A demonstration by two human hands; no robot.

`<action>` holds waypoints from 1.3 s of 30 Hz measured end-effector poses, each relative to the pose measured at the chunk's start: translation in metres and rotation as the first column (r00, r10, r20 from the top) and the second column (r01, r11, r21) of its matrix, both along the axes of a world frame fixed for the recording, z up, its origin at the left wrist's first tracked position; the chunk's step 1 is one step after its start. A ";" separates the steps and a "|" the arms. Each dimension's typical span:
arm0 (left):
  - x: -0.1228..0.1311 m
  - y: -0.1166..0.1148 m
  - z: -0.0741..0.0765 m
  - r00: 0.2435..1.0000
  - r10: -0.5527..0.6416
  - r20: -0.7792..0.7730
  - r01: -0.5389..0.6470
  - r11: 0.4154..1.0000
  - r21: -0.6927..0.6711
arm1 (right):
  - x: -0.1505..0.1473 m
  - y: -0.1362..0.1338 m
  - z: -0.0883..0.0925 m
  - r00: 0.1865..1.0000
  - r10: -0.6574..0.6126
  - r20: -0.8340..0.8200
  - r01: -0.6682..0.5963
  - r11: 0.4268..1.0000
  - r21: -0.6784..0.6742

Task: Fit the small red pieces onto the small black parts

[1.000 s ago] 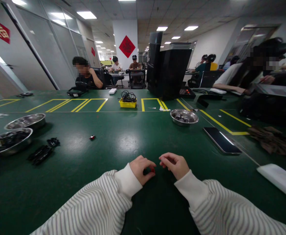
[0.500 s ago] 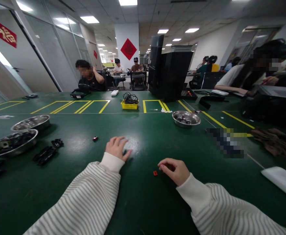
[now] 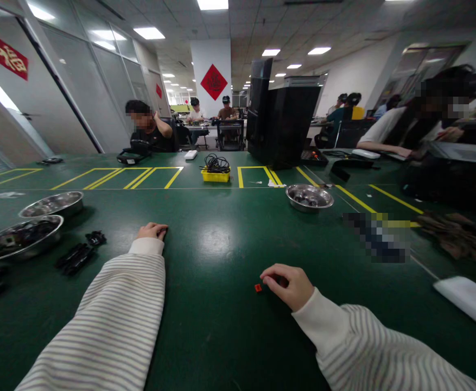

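Note:
On the green table to the left, my left hand (image 3: 151, 231) is closed, knuckles up and fingertips low at the surface. It covers the spot where a small red, white and dark piece lay; that piece is hidden now. My right hand (image 3: 290, 283) rests lower and to the right, its fingers curled with thumb and forefinger tips close together. A small orange-red piece (image 3: 258, 288) lies on the table just left of those fingertips. Whether anything sits inside either hand is out of sight.
At the left are two steel bowls (image 3: 54, 204), black bundled parts (image 3: 75, 258) and more dark parts near the edge. Another steel bowl (image 3: 309, 205) stands right of centre. Behind are a yellow cable bin (image 3: 215, 176) and a black computer case (image 3: 289, 125). Co-workers sit around.
My left hand has moved left from mid-table and its spread fingers have closed over the small red and white piece. The right hand has hardly moved.

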State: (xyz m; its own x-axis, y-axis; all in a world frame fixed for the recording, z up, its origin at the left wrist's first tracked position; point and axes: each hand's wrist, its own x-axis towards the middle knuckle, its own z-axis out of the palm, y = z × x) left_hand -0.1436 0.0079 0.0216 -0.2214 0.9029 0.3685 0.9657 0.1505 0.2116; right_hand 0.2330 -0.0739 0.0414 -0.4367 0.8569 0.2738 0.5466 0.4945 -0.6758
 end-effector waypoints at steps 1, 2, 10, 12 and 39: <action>0.002 -0.001 0.001 1.000 -0.015 0.014 0.015 1.000 0.004 | 0.000 -0.001 0.000 1.000 0.012 0.017 -0.013 1.000 0.016; 0.004 -0.002 0.003 0.999 -0.032 0.029 0.032 0.999 0.009 | -0.001 -0.001 0.000 0.999 0.021 0.034 -0.023 0.999 0.035; 0.086 -0.028 0.001 0.891 -0.428 0.150 0.429 0.903 0.032 | -0.001 -0.005 -0.001 0.981 0.078 0.180 -0.097 0.990 0.100; 0.114 -0.043 -0.004 0.759 -0.621 0.198 0.609 0.784 0.122 | -0.001 -0.004 -0.002 0.978 0.091 0.190 -0.112 0.988 0.104; 0.181 -0.100 0.005 0.488 -0.741 0.460 0.748 0.627 0.217 | -0.008 -0.008 -0.005 0.958 0.067 -0.277 -0.104 0.987 -0.119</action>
